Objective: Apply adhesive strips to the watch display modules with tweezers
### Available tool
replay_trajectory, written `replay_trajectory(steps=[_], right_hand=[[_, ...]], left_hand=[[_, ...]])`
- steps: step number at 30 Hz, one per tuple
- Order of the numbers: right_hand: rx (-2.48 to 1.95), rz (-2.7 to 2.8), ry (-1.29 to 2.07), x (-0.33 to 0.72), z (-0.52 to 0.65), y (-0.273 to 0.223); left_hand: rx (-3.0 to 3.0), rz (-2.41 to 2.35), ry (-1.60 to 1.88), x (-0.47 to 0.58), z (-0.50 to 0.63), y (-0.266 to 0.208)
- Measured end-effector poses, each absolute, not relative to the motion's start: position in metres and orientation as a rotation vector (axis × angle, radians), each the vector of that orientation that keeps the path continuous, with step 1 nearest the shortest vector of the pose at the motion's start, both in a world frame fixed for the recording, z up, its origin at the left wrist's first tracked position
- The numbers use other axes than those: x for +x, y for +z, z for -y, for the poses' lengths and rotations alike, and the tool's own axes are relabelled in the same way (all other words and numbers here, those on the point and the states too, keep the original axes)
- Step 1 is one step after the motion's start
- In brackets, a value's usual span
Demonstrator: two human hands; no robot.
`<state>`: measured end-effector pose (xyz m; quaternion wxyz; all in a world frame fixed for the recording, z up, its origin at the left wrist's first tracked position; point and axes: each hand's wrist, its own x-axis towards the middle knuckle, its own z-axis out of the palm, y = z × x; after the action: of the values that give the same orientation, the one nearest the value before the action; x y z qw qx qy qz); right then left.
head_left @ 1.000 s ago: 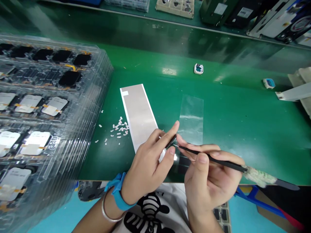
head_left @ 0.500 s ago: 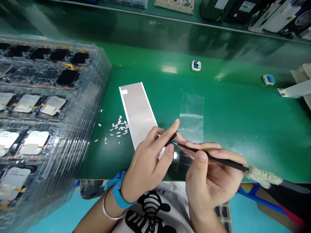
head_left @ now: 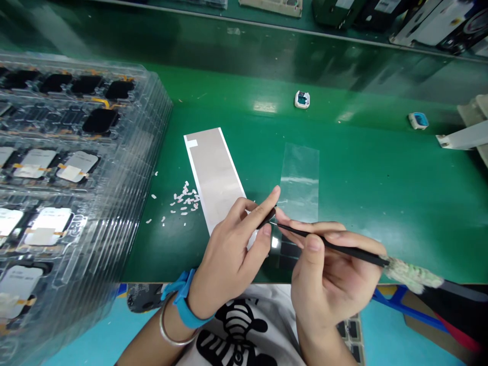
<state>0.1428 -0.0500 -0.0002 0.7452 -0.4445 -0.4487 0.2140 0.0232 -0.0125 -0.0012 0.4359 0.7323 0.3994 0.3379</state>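
Between the thumb and fingers of my left hand [head_left: 231, 256] is a small flat black part [head_left: 266, 218], partly hidden by the fingers. My right hand [head_left: 333, 279] grips slim black tweezers [head_left: 353, 251] like a pen, their rear end wrapped in pale, fuzzy material. The thin tip reaches the black part's edge; whether it touches is too small to tell. Under my left hand lies the lower end of a long beige sheet [head_left: 217, 173] with white borders. A clear plastic film [head_left: 299, 183] lies flat beyond my fingers, and dark rectangular pieces [head_left: 287, 256] show below them.
Tall stacked clear trays [head_left: 152, 132] with black and silver screen parts fill the left side. Small pale scraps [head_left: 186, 198] lie scattered beside the sheet. Two small white-framed parts [head_left: 302, 99] sit farther back. A shelf edge [head_left: 267, 20] with boxes crosses the rear.
The view has shifted slightly, so background things sit a little farther left and higher. Both hands keep nearly the same pose, with the tweezers still at the black part.
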Motion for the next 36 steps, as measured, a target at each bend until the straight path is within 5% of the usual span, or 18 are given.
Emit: replay_trajectory(steps=[36], right_hand=[[-0.935, 0.99, 0.415, 0.1434, 0.0501, -0.0024]], left_hand=[[1.871, -1.01, 0.844, 0.0241, 0.0113, 0.0003]])
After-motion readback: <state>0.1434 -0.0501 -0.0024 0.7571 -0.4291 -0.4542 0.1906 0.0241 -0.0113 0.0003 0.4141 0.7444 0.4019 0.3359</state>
